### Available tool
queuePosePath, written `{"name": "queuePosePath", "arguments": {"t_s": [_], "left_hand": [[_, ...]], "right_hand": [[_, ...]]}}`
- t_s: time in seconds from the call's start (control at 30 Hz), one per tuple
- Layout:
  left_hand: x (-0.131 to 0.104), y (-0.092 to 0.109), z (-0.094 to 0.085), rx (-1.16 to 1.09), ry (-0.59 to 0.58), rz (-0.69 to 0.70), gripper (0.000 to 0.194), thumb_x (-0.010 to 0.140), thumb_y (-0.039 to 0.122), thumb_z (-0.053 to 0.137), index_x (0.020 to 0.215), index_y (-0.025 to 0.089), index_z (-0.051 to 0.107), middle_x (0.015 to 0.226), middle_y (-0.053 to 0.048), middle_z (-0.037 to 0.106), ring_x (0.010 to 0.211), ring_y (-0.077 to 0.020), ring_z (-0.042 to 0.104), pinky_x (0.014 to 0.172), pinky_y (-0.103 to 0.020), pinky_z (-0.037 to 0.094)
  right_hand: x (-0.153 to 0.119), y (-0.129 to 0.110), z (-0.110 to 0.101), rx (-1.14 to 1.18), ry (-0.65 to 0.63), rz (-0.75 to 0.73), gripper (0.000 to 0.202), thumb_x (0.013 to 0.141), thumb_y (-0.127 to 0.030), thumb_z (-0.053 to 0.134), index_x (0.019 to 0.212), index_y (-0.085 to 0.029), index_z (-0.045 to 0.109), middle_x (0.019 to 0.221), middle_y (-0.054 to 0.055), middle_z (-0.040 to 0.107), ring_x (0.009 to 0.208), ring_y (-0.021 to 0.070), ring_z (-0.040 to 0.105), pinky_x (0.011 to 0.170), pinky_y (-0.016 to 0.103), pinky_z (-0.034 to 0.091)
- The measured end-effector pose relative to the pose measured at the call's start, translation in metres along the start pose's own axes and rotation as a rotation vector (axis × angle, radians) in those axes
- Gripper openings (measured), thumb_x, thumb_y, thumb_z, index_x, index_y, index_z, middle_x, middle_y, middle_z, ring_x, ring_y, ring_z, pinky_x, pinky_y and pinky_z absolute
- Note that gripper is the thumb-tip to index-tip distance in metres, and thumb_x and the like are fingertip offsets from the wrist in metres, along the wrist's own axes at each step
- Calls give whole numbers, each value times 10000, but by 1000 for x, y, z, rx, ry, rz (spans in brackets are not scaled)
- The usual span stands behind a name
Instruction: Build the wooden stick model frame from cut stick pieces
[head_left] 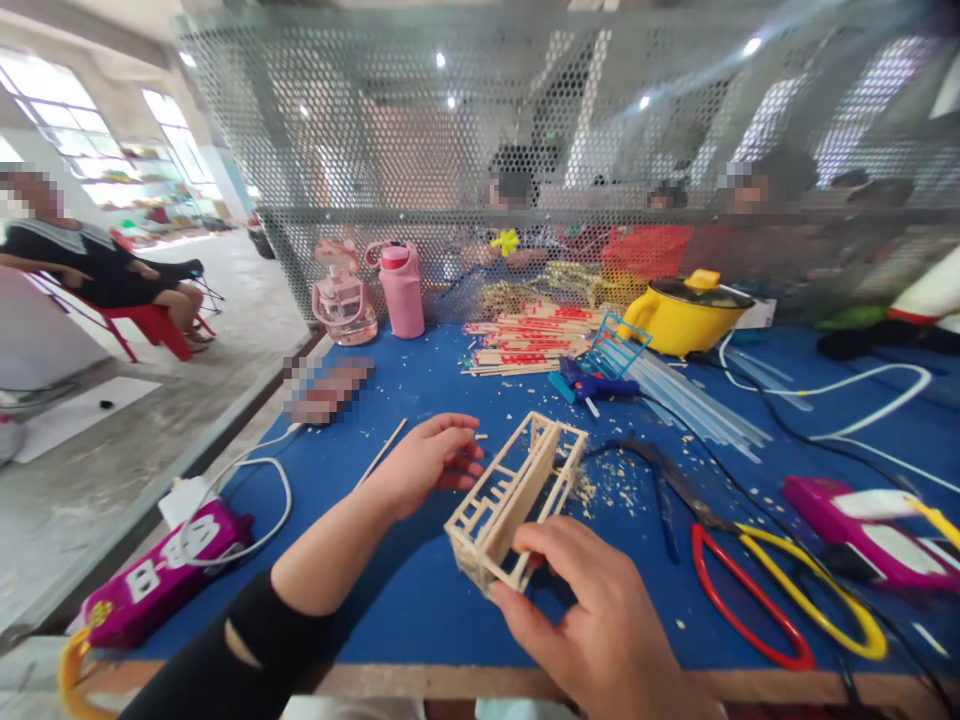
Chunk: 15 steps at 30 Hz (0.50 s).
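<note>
A small frame of thin wooden sticks [517, 495] rests on the blue tabletop [397, 610], slanting away toward the back. My right hand [592, 610] pinches its near right corner between thumb and fingers. Just left of the frame is my left hand [431, 465], fingers apart and slightly curled, with nothing visible in it. One loose stick [382, 450] lies beyond my left wrist. Wood crumbs are scattered to the right of the frame, beside dark-handled pliers [664, 500].
Red and yellow handled scissors [750, 575], a blue glue gun [600, 383], clear glue sticks [697, 400] and cables are on the right. Behind stand stick bundles [525, 335], a yellow pot [690, 315] and a pink bottle [403, 290]. Purple power strips [165, 575] flank both sides. A person sits far left.
</note>
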<state>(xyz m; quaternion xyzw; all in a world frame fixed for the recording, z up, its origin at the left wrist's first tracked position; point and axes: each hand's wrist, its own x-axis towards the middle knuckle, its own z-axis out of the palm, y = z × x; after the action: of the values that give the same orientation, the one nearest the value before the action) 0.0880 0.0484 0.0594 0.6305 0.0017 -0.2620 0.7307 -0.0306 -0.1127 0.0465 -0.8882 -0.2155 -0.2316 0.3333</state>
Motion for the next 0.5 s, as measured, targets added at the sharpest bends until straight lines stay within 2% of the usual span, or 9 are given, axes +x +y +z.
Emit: {"name": "queuePosePath", "arguments": {"t_s": [0.13,0.23,0.3,0.37,0.43,0.5], "left_hand": [[-4,-9,-1,-67,-212,-141,289,847,387,509,956,132,589,664,-14,582,517,-96,561,480,-201,469],[-12,-10,4,-98,-305,-119,258,774,296,630,973,135,595,658,-8,608,508,-88,566,484,-187,470],[-17,-10,8,-131,-321,-88,327,702,200,712,999,145,587,663,2,628,512,-81,576,490,-172,465],[-19,-12,10,-158,-327,-93,358,667,168,753,987,140,594,665,1,640,518,-80,589,488,-162,457],[-21,-13,12,-181,-325,-121,327,656,167,769,944,122,620,681,-11,648,534,-82,605,500,-162,467],[-21,-15,12,-209,-327,-150,297,646,176,780,902,109,645,692,-17,651,543,-81,611,524,-169,484]], "right_hand": [[3,9,-21,23,-123,3,167,760,-216,640,909,-208,564,782,4,638,705,142,602,630,247,480],[2,12,-38,47,-296,38,257,758,-290,688,989,-224,594,856,2,660,749,134,611,669,230,487],[5,13,-48,96,-368,79,401,761,-370,693,1122,-241,574,786,-23,651,653,115,588,586,208,471],[15,14,-54,109,-322,136,373,819,-386,630,1159,-244,572,660,-52,615,530,93,538,504,194,432],[32,14,-55,24,-211,150,192,876,-319,555,1023,-237,647,646,-39,631,531,94,552,531,204,432],[50,14,-53,-111,-176,125,143,861,-273,561,843,-232,696,729,-8,685,620,122,603,593,233,441]]}}
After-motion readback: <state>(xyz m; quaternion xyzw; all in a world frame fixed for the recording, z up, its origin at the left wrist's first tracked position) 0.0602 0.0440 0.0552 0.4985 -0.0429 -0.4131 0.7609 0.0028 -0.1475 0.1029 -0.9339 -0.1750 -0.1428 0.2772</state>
